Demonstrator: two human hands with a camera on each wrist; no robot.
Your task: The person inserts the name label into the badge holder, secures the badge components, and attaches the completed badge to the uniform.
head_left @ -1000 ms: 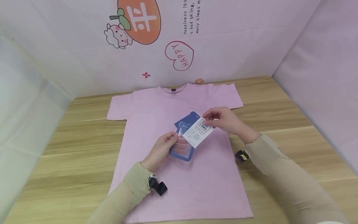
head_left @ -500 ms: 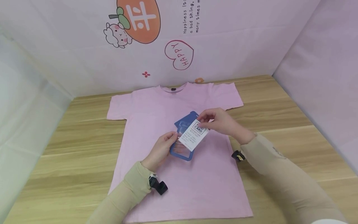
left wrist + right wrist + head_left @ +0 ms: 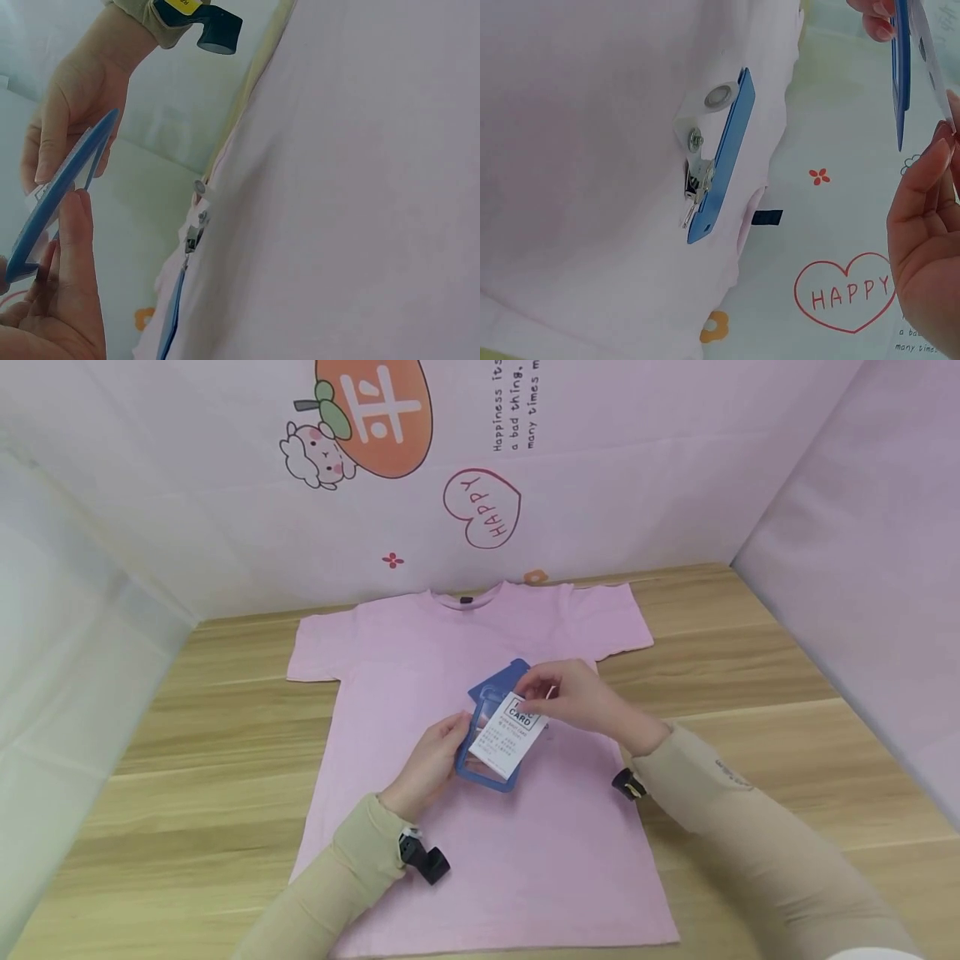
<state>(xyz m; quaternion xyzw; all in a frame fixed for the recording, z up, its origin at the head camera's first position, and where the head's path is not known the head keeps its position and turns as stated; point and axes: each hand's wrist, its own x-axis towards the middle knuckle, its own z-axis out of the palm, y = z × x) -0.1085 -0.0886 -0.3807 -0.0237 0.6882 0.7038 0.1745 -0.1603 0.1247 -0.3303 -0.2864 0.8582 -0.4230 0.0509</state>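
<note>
My left hand [image 3: 426, 766] holds a blue-framed clear card holder [image 3: 483, 779] by its left side, tilted above the pink T-shirt [image 3: 487, 868]. Between thumb and fingers, my right hand [image 3: 576, 702] pinches the top of a white printed card [image 3: 501, 747], which overlaps the holder's window from above. A narrow gap separates the card from the holder [image 3: 901, 82] in the right wrist view. Behind them, a blue flat piece [image 3: 727, 161] with a metal clip [image 3: 697, 184] and a clear strap lies on the shirt. Whether the card touches the holder's frame is hidden.
The T-shirt is spread flat on a wooden table [image 3: 202, 760], its collar near the back wall. Printed fabric walls [image 3: 622, 468] stand behind and at both sides. Black wrist cameras [image 3: 425, 857] jut from both sleeves, low over the shirt.
My right hand has moved left and slightly toward me, bringing the card from the holder's upper right side to over its window. The left hand and holder have barely moved.
</note>
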